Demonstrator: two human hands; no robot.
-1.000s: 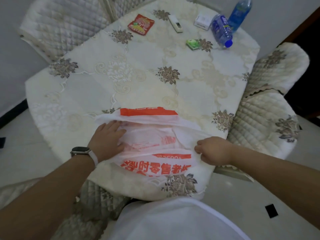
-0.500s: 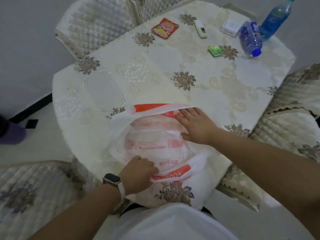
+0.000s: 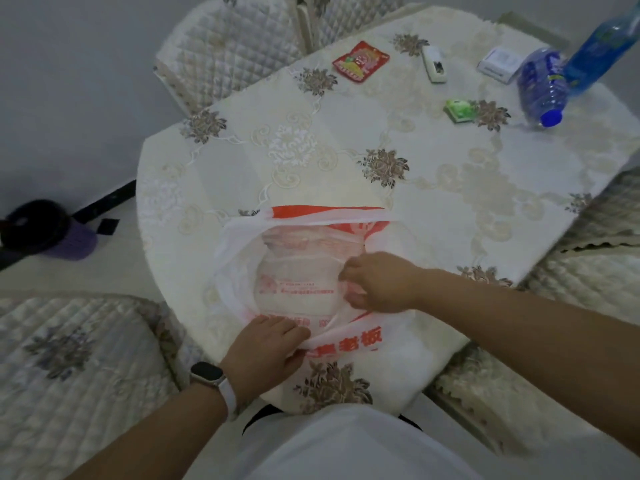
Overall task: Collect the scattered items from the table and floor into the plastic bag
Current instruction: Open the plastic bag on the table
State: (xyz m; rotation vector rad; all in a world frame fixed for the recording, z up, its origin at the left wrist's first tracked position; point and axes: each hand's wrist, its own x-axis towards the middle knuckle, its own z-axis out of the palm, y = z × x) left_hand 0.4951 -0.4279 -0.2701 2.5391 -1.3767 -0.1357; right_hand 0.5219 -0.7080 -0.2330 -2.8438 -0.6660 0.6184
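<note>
Hands both on the plastic bag: left hand grips the near rim, right hand pinches the film at the right side. Bag lies at the near edge of the bench, mouth spread wide, nothing inside that I can make out.

Step, as judged: opening and setting the bag; collecting not yet begun. Next move calls for one hand to keep the mouth open while the other reaches across to the far side.

Count on the bench, all well apart from the bag:
- one red packet
- one white gadget
- one white box
- one green packet
- two blue bottles, one lying, one behind it

Floor, left: one dark-and-purple object, unclear what.
</note>
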